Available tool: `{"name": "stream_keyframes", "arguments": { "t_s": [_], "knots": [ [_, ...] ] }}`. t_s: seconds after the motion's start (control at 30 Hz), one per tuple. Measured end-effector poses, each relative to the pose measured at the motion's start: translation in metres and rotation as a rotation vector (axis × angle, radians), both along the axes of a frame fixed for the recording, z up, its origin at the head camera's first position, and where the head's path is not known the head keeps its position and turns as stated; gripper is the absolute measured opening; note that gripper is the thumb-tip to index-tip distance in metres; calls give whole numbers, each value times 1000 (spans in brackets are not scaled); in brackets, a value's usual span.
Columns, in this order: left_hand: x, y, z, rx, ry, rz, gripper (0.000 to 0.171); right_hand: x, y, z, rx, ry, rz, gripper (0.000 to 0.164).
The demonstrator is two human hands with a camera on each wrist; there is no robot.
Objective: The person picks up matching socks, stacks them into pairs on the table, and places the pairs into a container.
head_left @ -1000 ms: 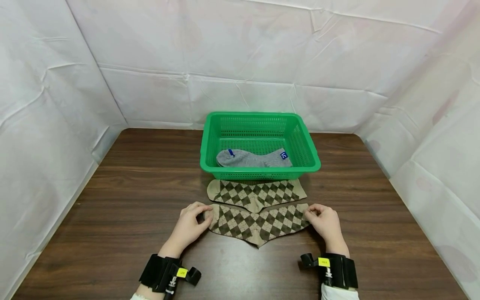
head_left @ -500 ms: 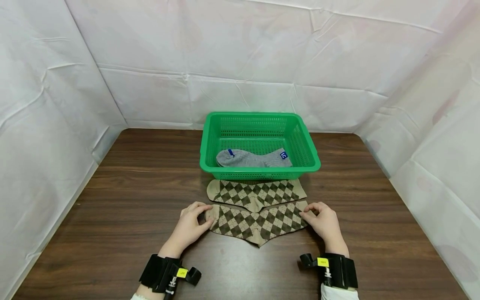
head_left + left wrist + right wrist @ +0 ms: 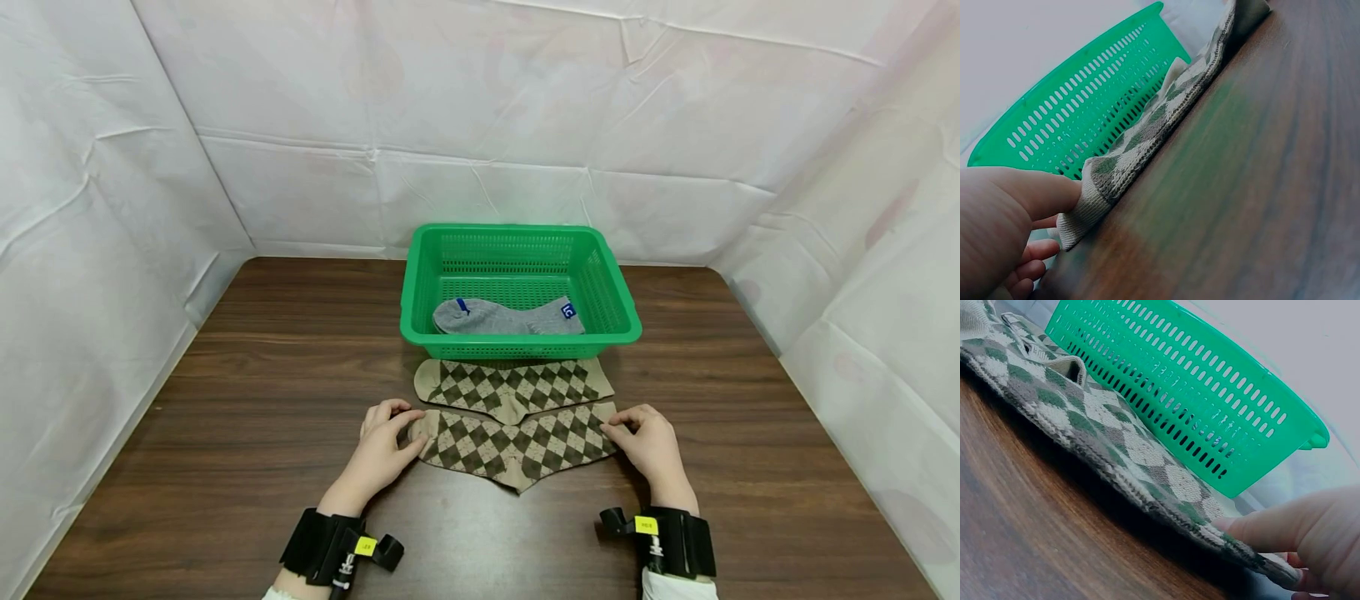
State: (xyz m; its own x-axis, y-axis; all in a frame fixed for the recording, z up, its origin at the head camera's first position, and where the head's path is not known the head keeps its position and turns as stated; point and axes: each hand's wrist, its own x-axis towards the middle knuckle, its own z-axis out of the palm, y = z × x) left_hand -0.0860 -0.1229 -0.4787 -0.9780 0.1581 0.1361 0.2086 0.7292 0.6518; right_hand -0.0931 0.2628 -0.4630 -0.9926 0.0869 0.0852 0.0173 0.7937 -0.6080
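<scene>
Two beige socks with a dark argyle pattern lie lengthwise on the table, one behind the other. The nearer argyle sock [image 3: 517, 454] has its heel pointing toward me. Its toe end is pinched by my left hand [image 3: 382, 446], thumb on the fabric in the left wrist view. At the opposite end, my right hand [image 3: 651, 446] pinches the cuff, with the thumb on top and fingers partly hidden below. Just beyond lies the farther argyle sock [image 3: 513, 387], untouched, its back edge close to the basket.
A green plastic basket [image 3: 632, 321] with slotted walls stands behind the socks. Grey socks [image 3: 510, 318] with blue marks lie inside it. White sheeting [image 3: 480, 108] rises behind and at both sides of the brown wooden table [image 3: 262, 400].
My right hand has shifted slightly left along the nearer sock's cuff, and that end sits a little farther back. My left hand has barely moved; the farther sock and basket are unchanged.
</scene>
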Motion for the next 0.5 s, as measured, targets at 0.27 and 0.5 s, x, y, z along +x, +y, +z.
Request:
{"name": "stream_keyframes", "arguments": {
  "t_s": [0.27,0.5],
  "knots": [
    [-2,-2,1,50,-55,100,27,1,0,4,-24,-21,-112,23],
    [-1,-2,3,35,-67,134,15,2,5,6,-16,-102,-113,30]
  ]
}}
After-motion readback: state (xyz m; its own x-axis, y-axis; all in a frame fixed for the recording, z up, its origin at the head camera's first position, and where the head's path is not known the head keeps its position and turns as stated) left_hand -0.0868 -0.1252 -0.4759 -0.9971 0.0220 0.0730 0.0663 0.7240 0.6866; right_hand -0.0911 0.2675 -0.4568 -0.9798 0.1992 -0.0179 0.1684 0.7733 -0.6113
